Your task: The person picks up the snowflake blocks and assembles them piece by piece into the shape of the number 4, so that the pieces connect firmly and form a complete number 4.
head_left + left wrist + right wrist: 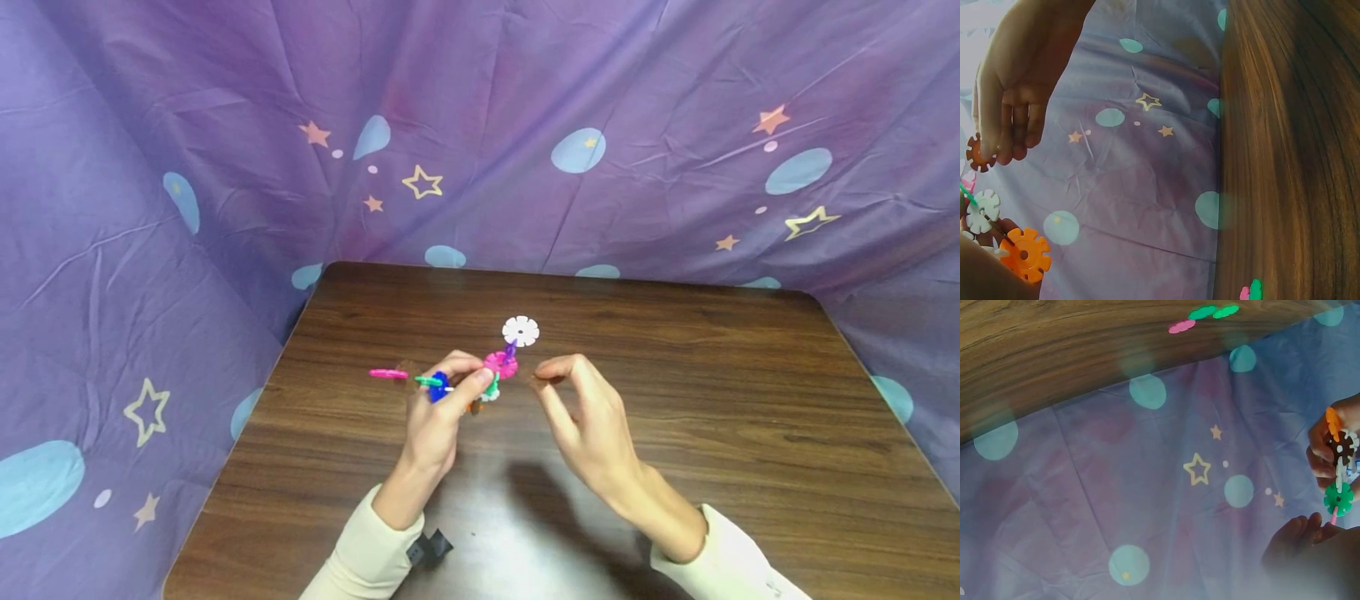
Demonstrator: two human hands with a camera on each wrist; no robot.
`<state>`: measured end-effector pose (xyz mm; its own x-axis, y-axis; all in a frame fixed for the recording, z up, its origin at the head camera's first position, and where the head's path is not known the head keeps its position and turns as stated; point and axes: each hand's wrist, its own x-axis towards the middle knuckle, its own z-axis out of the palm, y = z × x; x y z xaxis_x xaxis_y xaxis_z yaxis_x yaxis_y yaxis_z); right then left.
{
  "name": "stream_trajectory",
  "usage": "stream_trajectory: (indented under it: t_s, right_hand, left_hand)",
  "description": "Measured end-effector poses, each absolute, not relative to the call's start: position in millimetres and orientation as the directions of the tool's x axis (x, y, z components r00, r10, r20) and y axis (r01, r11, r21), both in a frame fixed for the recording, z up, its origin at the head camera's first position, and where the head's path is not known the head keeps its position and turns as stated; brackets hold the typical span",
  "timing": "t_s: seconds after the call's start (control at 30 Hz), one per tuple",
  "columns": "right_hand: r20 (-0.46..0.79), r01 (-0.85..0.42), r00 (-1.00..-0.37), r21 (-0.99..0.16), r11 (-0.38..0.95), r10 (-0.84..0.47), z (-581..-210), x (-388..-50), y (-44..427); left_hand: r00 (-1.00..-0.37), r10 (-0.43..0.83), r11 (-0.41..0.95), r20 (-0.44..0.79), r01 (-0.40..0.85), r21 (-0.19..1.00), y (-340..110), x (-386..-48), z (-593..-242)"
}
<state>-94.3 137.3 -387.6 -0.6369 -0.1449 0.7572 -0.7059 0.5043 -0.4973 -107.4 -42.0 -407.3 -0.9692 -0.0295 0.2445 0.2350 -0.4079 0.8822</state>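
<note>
In the head view my left hand (438, 412) holds a linked build of flower-shaped plastic discs between thumb and fingers. A pink disc (500, 364) stands above the thumb, and a white disc (521, 331) tops the far end by a purple one. Blue (438, 387), green and pink pieces stick out to the left. The left wrist view shows an orange disc (1025, 254) and a pale disc (984, 211) on the build. My right hand (596, 421) pinches a loose brown-orange disc (980, 153), apart from the build and just right of it.
A brown wood-grain table (750, 417) lies under both hands. Purple cloth (480, 167) with stars and ovals hangs behind and beside it. Pink and green discs (1204, 312) show against the wood; whether they lie on it I cannot tell. A black object (431, 547) is at the left sleeve.
</note>
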Motion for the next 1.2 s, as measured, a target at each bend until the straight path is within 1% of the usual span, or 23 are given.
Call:
stream_trajectory:
  t_s: [0.3,0.4,0.57,0.73,0.9,1.03,1.1,1.2]
  right_hand:
    - [0.757,-0.714,-0.632,-0.487,0.503,-0.164,-389.1,-95.5,135.6]
    - [0.769,-0.738,-0.614,-0.479,0.476,-0.178,-388.3,-97.2,134.9]
    - [0.804,-0.787,-0.563,-0.451,0.421,-0.191,-384.8,-100.9,133.3]
    - [0.813,-0.803,-0.546,-0.438,0.404,-0.203,-381.6,-102.6,133.7]
    - [0.798,-0.802,-0.555,-0.438,0.406,-0.235,-380.8,-105.9,135.4]
    - [0.787,-0.786,-0.573,-0.449,0.425,-0.228,-380.4,-110.0,134.6]
    - [0.785,-0.777,-0.582,-0.459,0.432,-0.212,-380.1,-111.4,133.3]
    - [0.760,-0.748,-0.619,-0.492,0.445,-0.199,-379.1,-111.5,131.4]
  left_hand:
    - [-0.969,-0.027,-0.409,0.246,0.235,0.882,-41.4,-107.3,-407.4]
    - [-0.965,-0.023,-0.402,0.260,0.247,0.882,-41.5,-107.5,-408.1]
    - [-0.957,-0.028,-0.393,0.287,0.275,0.878,-41.4,-107.0,-407.5]
    - [-0.947,-0.014,-0.365,0.320,0.303,0.880,-42.3,-108.1,-407.5]
    - [-0.941,0.006,-0.323,0.337,0.317,0.891,-43.5,-110.0,-407.3]
    - [-0.937,0.005,-0.309,0.349,0.331,0.892,-42.1,-111.5,-406.9]
    - [-0.934,-0.004,-0.329,0.357,0.338,0.882,-41.3,-112.4,-406.8]
    - [-0.936,-0.020,-0.383,0.352,0.332,0.862,-41.4,-113.4,-406.7]
